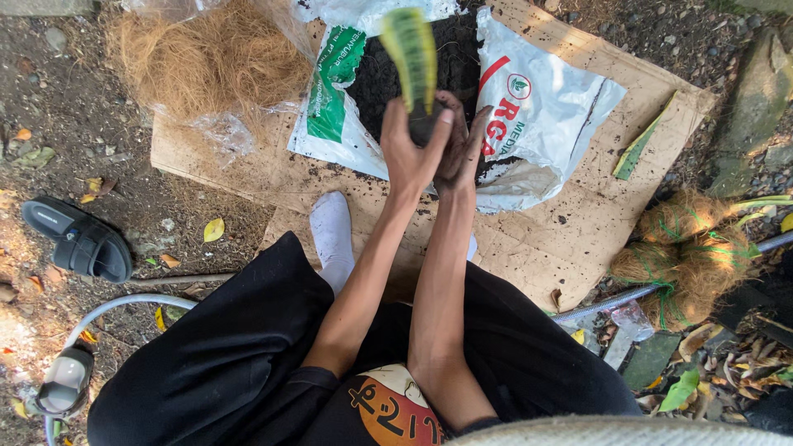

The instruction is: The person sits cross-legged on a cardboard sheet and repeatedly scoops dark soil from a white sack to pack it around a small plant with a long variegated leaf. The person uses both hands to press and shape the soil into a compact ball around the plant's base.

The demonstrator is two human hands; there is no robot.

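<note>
While both hands cup soil ball at 12 o'clock: left hand (410, 153) and right hand (459, 149) clasp plant cutting (410, 54) base. Step judged: packing. Soil bag (537, 107) beneath; coconut fibre (206, 58) at 10 o'clock. Next likely needs firm, even squeeze.

A green leaf cutting (409, 54) with yellow edges and faint darker banding stands upright at the top centre of the frame, blurred and slightly curved. Its base is buried in a dark clump of soil (423, 124), pressed between two hands just below it. The clump hangs above the open white bag of soil (541, 107) lying behind.
</note>
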